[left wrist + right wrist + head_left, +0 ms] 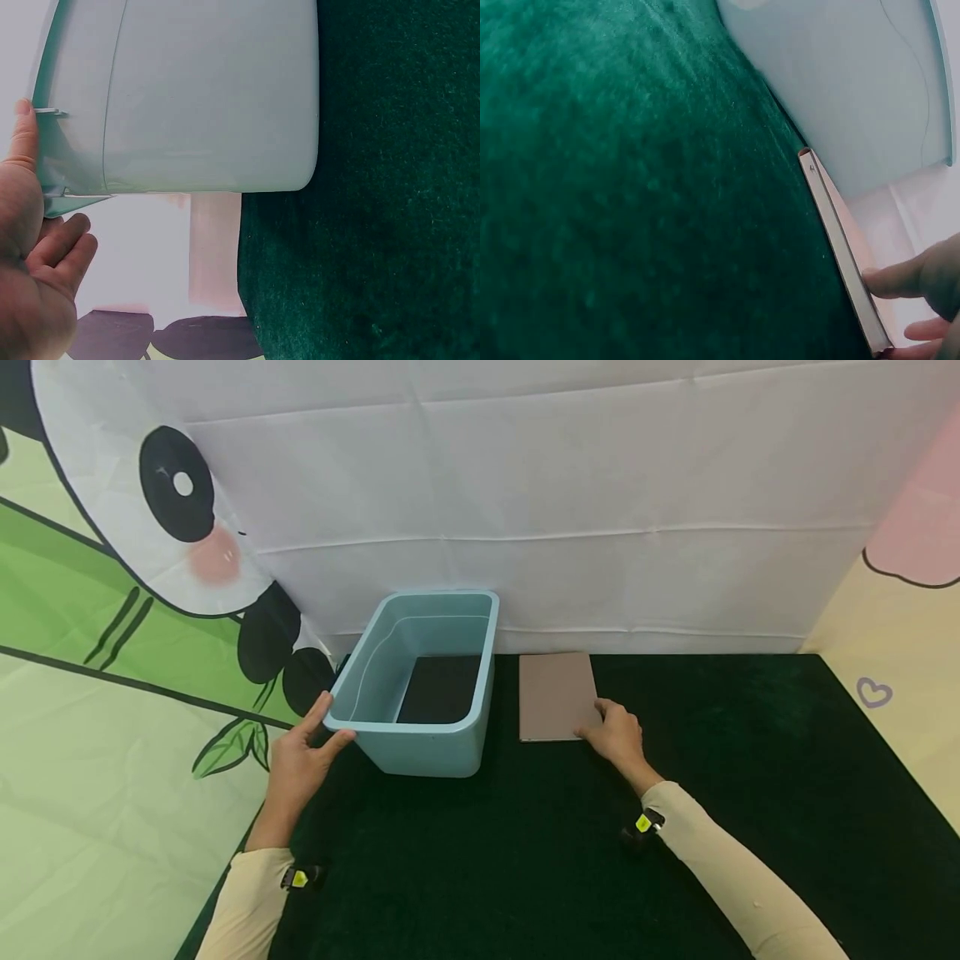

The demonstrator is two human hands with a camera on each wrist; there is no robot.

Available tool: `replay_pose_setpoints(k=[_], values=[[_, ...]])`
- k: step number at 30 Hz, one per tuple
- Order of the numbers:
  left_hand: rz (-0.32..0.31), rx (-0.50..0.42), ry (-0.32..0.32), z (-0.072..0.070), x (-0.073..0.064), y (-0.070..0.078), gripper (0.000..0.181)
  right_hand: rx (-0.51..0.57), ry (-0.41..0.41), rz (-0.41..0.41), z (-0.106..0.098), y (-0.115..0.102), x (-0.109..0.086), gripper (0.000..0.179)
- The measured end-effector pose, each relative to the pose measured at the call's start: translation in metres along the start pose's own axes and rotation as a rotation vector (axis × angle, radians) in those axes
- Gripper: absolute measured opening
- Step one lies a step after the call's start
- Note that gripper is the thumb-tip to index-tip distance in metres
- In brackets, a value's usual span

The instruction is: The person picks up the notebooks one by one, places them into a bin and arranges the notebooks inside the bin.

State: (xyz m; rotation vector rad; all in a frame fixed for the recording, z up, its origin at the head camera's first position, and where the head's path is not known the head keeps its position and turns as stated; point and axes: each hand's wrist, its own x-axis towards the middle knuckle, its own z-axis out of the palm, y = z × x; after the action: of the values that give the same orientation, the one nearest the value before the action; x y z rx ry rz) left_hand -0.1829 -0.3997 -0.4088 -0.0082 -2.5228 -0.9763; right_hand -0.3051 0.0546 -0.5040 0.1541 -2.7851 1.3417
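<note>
A light-blue plastic bin (420, 750) stands left of centre on the dark green cloth. My left hand (298, 768) grips its rim at the near left corner; the left wrist view shows the thumb (24, 135) along the rim and the other fingers around the corner. A black flat rectangle (441, 689) lies on the bin's floor. To the right of the bin, a pinkish-brown notebook (557, 697) lies flat, its pale page edges (844, 247) visible in the right wrist view. My right hand (617, 735) holds its near right corner, thumb at the near edge, fingers at the right side.
The green cloth (465, 868) covers the table, which ends at a white fabric backdrop (600, 510) behind the bin and notebook. Printed cartoon fabric (112, 793) hangs at the left, and a cream panel (900, 710) borders the right edge.
</note>
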Motion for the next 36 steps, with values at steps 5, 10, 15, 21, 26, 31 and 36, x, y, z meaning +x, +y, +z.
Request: replay_pose_setpoints(k=[5,10,15,21,26,31,36], values=[[0.005,0.005,0.002,0.0,0.0,0.0,0.074,0.019,0.038,0.028,0.001,-0.003,0.003,0.067],[0.004,0.009,0.005,0.0,0.001,-0.001,0.073,0.051,0.065,0.047,0.001,-0.001,0.006,0.066],[0.001,0.003,-0.001,0.0,0.001,-0.001,0.074,0.131,0.023,0.089,-0.003,0.002,0.008,0.062],[-0.009,-0.005,-0.01,-0.001,0.0,0.0,0.074,0.204,-0.032,0.17,-0.01,0.0,0.012,0.068],[-0.016,-0.006,-0.02,-0.001,0.0,0.001,0.074,0.301,-0.105,0.248,-0.016,-0.001,0.017,0.077],[-0.012,0.003,-0.01,0.001,0.0,-0.002,0.074,0.449,-0.199,0.313,-0.022,0.001,0.024,0.081],[-0.01,0.004,-0.008,0.001,0.001,-0.003,0.074,0.636,-0.255,0.406,-0.028,-0.001,0.028,0.075]])
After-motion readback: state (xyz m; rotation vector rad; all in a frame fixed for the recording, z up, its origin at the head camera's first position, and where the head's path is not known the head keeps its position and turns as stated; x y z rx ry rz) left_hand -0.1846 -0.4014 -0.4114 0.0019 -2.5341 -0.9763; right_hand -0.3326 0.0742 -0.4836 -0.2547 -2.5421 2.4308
